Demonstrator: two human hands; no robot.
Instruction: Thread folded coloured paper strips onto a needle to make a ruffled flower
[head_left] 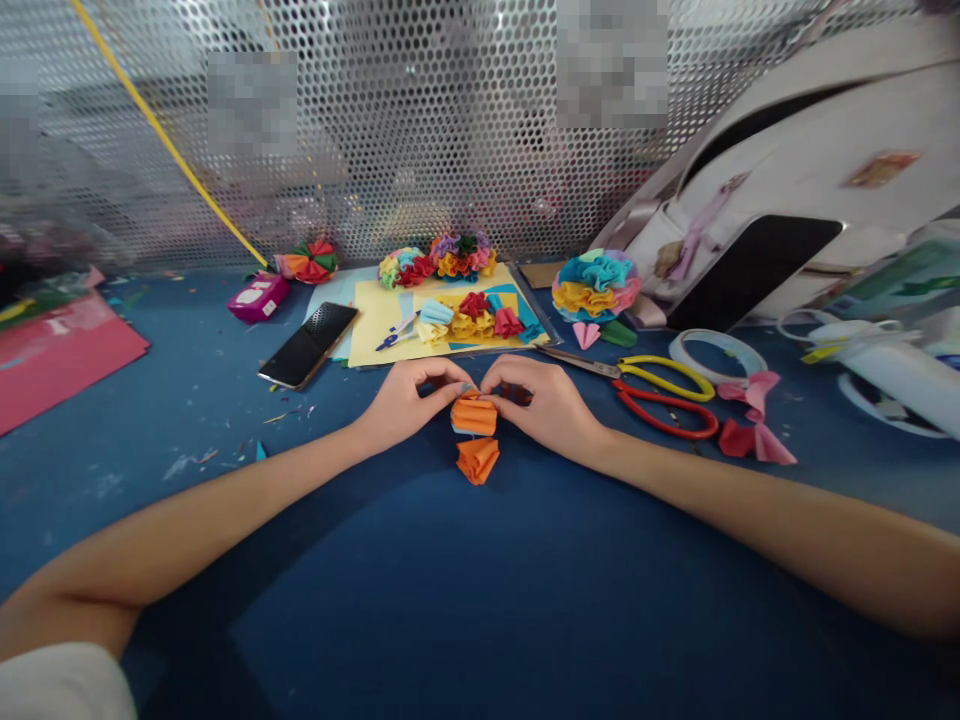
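Observation:
Between my two hands is a folded orange paper piece (474, 414), with a bit of light blue showing at its lower edge. My left hand (411, 400) pinches its upper left edge between thumb and fingers. From the other side my right hand (546, 408) pinches the upper right edge. Just below it, on the blue table (480, 600), lies a second pleated orange paper piece (478, 461), touched by neither hand. The fingers partly hide the top of the held piece.
Beyond my hands lie yellow sheets (367, 325) with several colourful folded paper pieces, a phone (309, 345) and a paper pompom (596, 285). To the right are red-and-yellow scissors (667, 395), a tape roll (716, 350) and a bag (825, 150). A perforated metal screen (450, 120) stands behind.

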